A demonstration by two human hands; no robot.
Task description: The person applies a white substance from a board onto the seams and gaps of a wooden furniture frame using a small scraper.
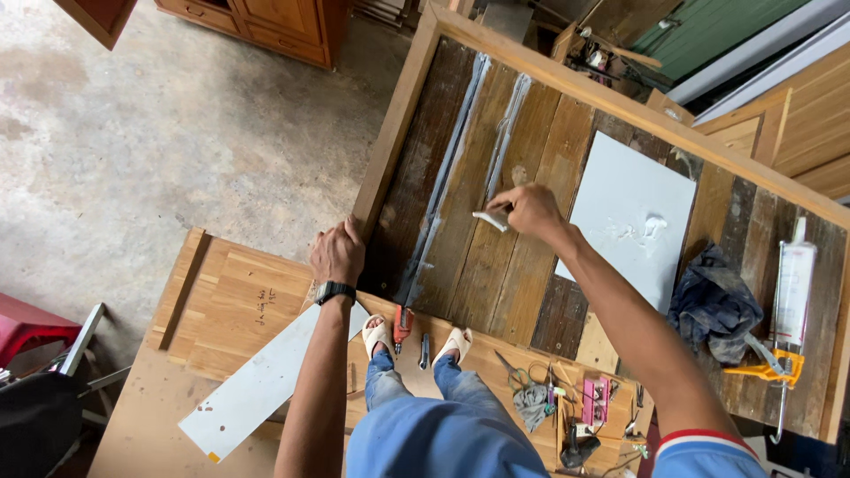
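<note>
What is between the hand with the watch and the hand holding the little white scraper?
In the head view, between the left hand and right hand with the white scraper lie dark wooden planks and a grey sealant strip.

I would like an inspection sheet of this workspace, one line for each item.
Surface: framed panel of dark and light wooden planks, with two pale filled seams running along it.
Job's things: small white spreader; white board with a dab of paste; caulking gun with white tube.
Clutter: dark rag, white strip, scissors and small tools on the lower bench.
Grips: right hand pinches the spreader on a plank; left hand rests on the frame edge.
Cables: thin wires among the small tools.
Surroundings: concrete floor, wooden cabinet, red seat.
</note>
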